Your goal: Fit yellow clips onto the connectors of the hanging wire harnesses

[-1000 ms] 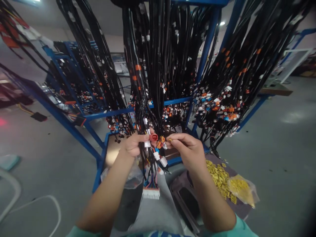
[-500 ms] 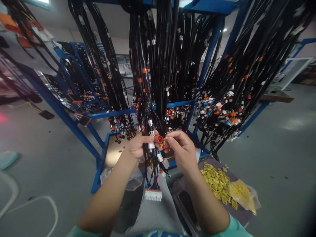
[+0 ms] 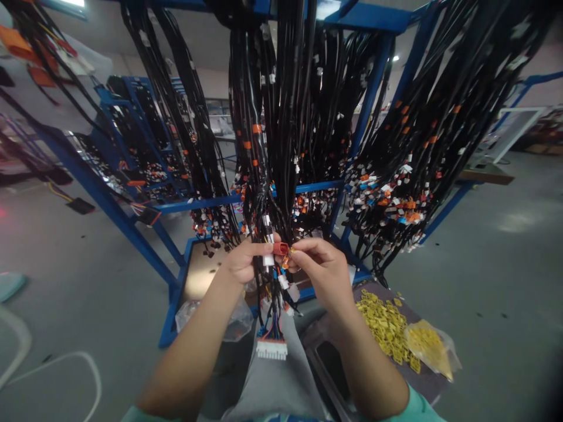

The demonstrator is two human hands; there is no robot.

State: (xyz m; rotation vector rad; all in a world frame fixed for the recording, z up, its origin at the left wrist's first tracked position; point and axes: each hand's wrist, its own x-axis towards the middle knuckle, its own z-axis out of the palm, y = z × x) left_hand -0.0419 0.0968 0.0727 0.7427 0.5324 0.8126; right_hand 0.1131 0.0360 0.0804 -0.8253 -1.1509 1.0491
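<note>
Black wire harnesses (image 3: 281,135) hang in thick bundles from a blue rack (image 3: 369,17), ending in white, orange and blue connectors. My left hand (image 3: 244,261) is closed on a small red connector (image 3: 280,248) at the end of one bundle. My right hand (image 3: 319,266) pinches something small and yellowish right against that connector's right side. Below my hands the same bundle hangs down to a wide white connector (image 3: 271,349) with coloured wires.
A pile of small yellow parts (image 3: 387,328) and a clear bag of them (image 3: 428,346) lie on a dark surface at my lower right. A clear plastic bag (image 3: 233,319) sits at the rack's base. More blue racks stand to the left, grey floor around.
My right hand has moved closer to the red connector until the fingers meet it. The view has tilted up slightly.
</note>
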